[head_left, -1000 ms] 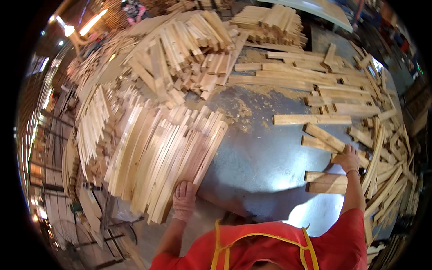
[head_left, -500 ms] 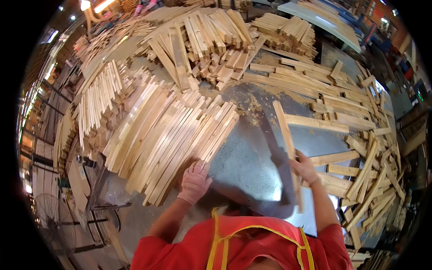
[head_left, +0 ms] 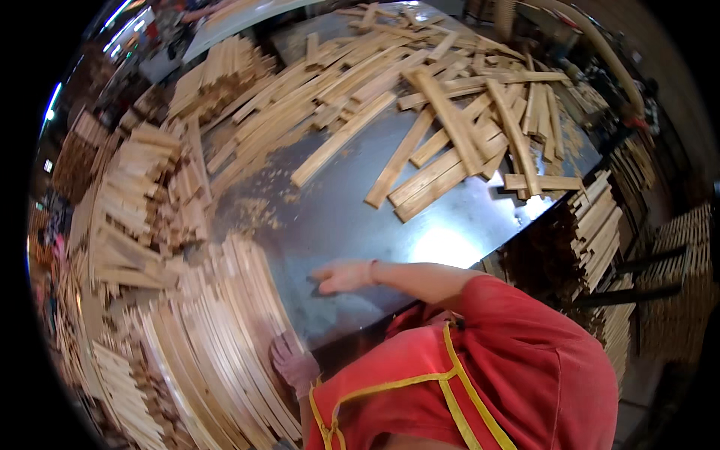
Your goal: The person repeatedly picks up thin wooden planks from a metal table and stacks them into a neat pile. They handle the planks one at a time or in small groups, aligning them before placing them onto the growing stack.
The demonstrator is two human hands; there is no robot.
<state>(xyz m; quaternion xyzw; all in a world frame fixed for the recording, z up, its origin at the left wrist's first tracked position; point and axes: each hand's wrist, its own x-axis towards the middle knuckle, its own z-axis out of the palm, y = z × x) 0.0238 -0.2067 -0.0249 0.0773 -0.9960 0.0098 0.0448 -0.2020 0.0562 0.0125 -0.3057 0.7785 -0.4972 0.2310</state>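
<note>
My left hand (head_left: 294, 362), in a pale knit glove, rests against the right edge of a row of wooden strips (head_left: 217, 352). Its fingers lie stretched along the outermost strip, not wrapped round it. My right hand (head_left: 343, 277) hovers over the grey metal tabletop (head_left: 330, 225), to the right of that row. Its fingers point left and are somewhat apart, with no strip in them. The strips lie side by side, close together, their far ends uneven.
Loose strips (head_left: 442, 180) lie crossed over one another across the far side and right of the tabletop. Stacked strips (head_left: 135, 217) stand at the left, with a further pile (head_left: 221, 71) behind. Sawdust (head_left: 255, 210) is scattered between. Beyond the table's right edge are more stacks (head_left: 600, 225).
The view has swung right. My right hand has let go of the wooden strip it held and moved left, near the row. My left hand stays at the row's edge.
</note>
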